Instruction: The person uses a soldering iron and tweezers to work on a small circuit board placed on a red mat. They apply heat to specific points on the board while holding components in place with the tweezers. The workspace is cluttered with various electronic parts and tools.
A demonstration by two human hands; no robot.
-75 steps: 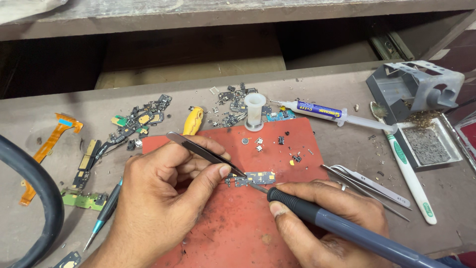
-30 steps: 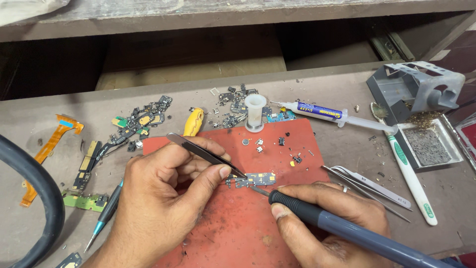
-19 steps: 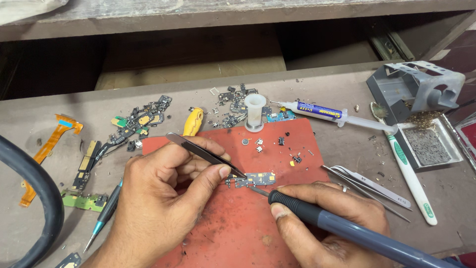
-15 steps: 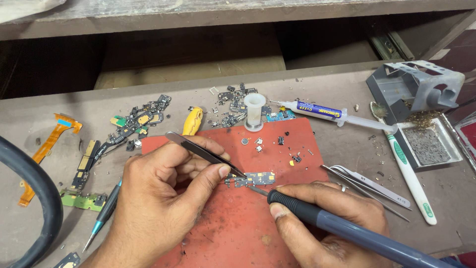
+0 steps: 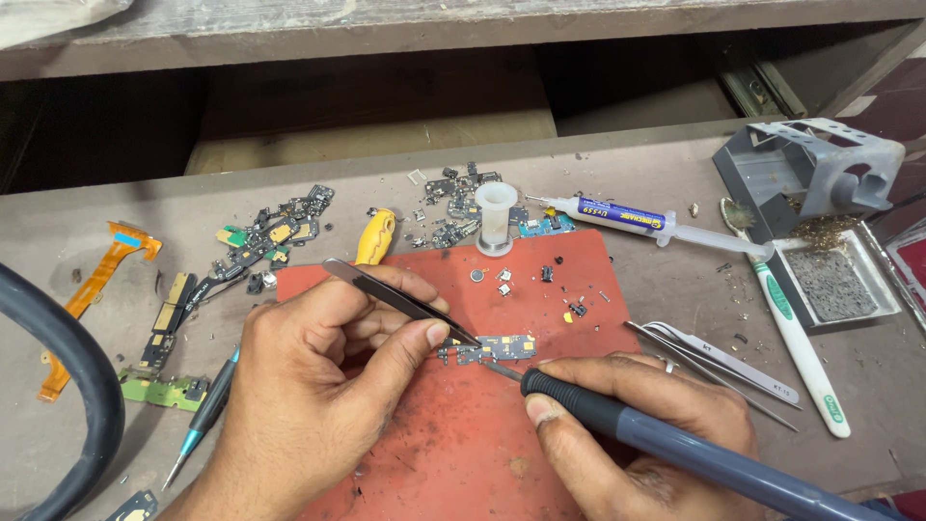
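Soft, even light falls from above, bright on the red rubber work mat [image 5: 540, 289] and grey worktop [image 5: 637, 280]. Faint shadows sit under the left hand [image 5: 318, 386] and right hand [image 5: 637, 425]. The open recess beyond them is dim. Focus is sharp; edges bow slightly.

Worn wood bench [image 5: 617, 164], prob. open drawer.

Two tweezers [image 5: 405, 302] [image 5: 719, 362], one syringe [image 5: 627, 217], perhaps six loose chips [image 5: 540, 280].
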